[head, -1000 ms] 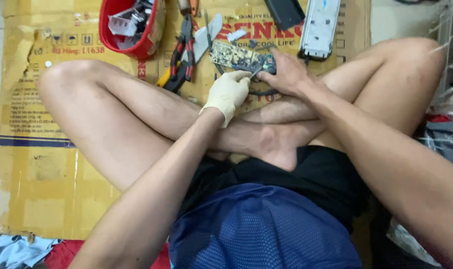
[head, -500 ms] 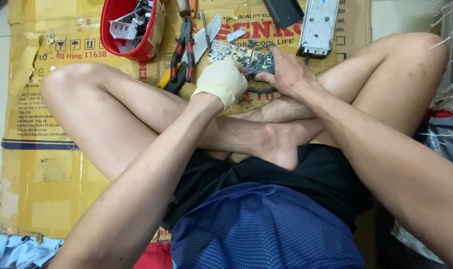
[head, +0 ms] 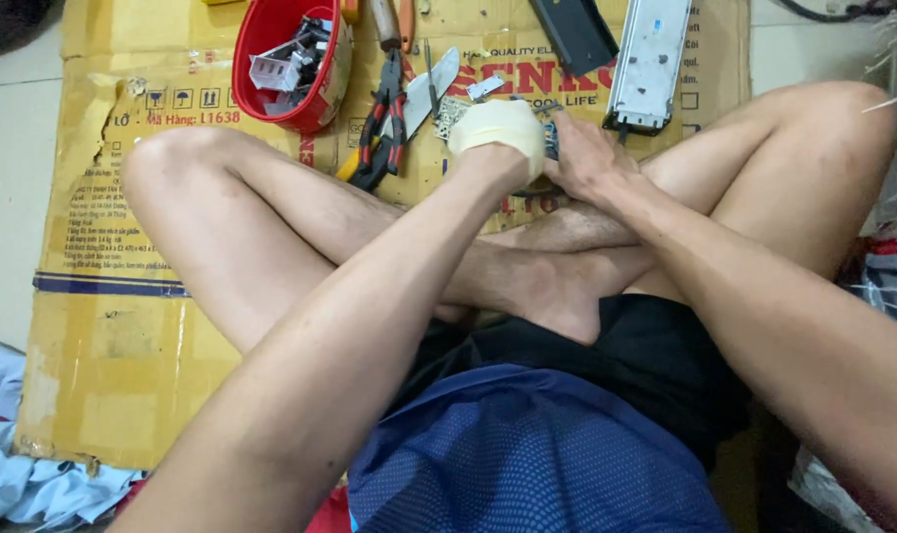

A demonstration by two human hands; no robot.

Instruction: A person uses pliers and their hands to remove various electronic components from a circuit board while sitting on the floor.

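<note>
I sit cross-legged on flattened cardboard [head: 122,296]. My left hand [head: 498,133], in a pale glove, is closed over a green circuit board [head: 455,112] lying on the cardboard just beyond my crossed shins. My bare right hand [head: 591,158] presses down on the same board from the right, fingers curled on it. Most of the board is hidden under both hands; only its left edge shows.
A red bowl [head: 261,39] of small white and grey parts stands at the back left. Red-handled pliers [head: 384,123] and a flat metal blade [head: 430,84] lie beside the board. A long white metal housing [head: 651,59] and a black block [head: 577,30] lie at the back right.
My gloved left hand has moved forward and to the right, onto the circuit board, covering most of it. The right hand has stayed on the board.
</note>
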